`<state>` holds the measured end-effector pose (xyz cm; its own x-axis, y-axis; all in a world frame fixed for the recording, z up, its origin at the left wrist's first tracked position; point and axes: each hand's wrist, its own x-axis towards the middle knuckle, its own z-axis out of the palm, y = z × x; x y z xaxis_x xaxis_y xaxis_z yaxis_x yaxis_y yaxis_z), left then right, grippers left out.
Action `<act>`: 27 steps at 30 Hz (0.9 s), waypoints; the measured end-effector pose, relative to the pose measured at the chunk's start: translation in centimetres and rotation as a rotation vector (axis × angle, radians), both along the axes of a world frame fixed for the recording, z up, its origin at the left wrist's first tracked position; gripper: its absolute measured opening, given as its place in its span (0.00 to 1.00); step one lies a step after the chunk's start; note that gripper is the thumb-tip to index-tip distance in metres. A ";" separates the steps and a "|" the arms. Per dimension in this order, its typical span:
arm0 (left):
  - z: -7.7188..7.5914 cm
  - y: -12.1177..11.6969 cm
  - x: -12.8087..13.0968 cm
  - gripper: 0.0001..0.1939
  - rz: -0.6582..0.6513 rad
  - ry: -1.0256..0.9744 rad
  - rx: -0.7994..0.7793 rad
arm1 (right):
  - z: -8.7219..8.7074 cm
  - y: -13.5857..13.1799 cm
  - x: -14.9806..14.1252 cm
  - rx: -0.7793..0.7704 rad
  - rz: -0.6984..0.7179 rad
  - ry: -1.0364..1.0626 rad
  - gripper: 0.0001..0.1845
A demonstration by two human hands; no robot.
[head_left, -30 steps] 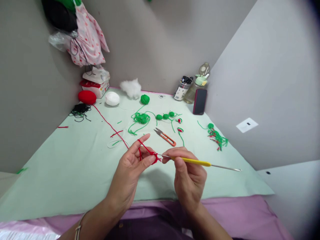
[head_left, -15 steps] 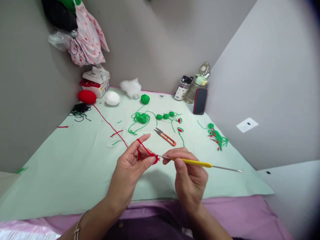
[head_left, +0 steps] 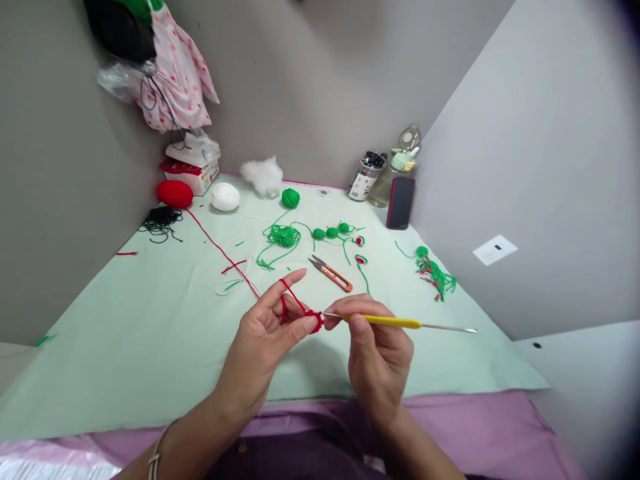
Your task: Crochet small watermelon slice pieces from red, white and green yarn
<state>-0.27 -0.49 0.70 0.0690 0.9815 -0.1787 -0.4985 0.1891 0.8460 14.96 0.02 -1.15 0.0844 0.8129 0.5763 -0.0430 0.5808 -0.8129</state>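
Between thumb and fingers my left hand point(head_left: 270, 327) pinches a small piece of red crochet point(head_left: 316, 321). Red yarn point(head_left: 294, 293) loops over its raised index finger, and the strand runs back across the cloth to a red yarn ball point(head_left: 175, 194). My right hand point(head_left: 377, 353) is closed round the yellow grip of a crochet hook point(head_left: 390, 321), held like a pen. The hook's left metal end meets the red piece, its very tip hidden there; the other metal end points right. Orange thread snips point(head_left: 331, 274) lie just beyond my hands.
Green yarn point(head_left: 283, 236), small green crocheted balls point(head_left: 332, 233) and red-green pieces point(head_left: 361, 260) lie mid-table. White yarn point(head_left: 225, 197), stuffing point(head_left: 263, 177) and a green ball point(head_left: 290, 198) stand behind. A phone point(head_left: 401, 203), bottle point(head_left: 385, 183) and pen holder point(head_left: 364, 181) line the back right. Yarn scraps point(head_left: 436, 277) lie right.
My left hand and the red piece have shifted slightly right, and the piece has turned a little. The hook's free right end swung down slightly, then back up.
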 end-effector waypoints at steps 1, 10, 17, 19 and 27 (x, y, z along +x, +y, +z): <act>0.0 0.0 0.0 0.36 -0.005 -0.002 -0.002 | 0.0 0.0 0.0 -0.004 0.005 0.006 0.12; -0.1 0.0 0.2 0.37 0.003 -0.027 -0.041 | 0.2 0.5 -0.3 -0.013 0.035 0.001 0.09; -0.1 0.1 0.4 0.37 -0.014 -0.050 -0.040 | -0.4 0.7 -0.4 -0.064 0.099 0.074 0.08; 0.0 0.2 0.3 0.39 -0.047 -0.077 -0.057 | -0.3 0.9 -0.4 -0.110 0.128 0.114 0.08; -0.2 2.6 -4.8 0.19 0.033 0.235 0.045 | 1.4 2.2 0.6 -0.282 0.161 0.321 0.13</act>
<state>-5.06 2.07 0.53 -0.0016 0.9898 -0.1424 -0.2926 0.1357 0.9465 15.56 2.22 0.23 0.0824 0.9516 0.2962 -0.3898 0.3043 -0.8692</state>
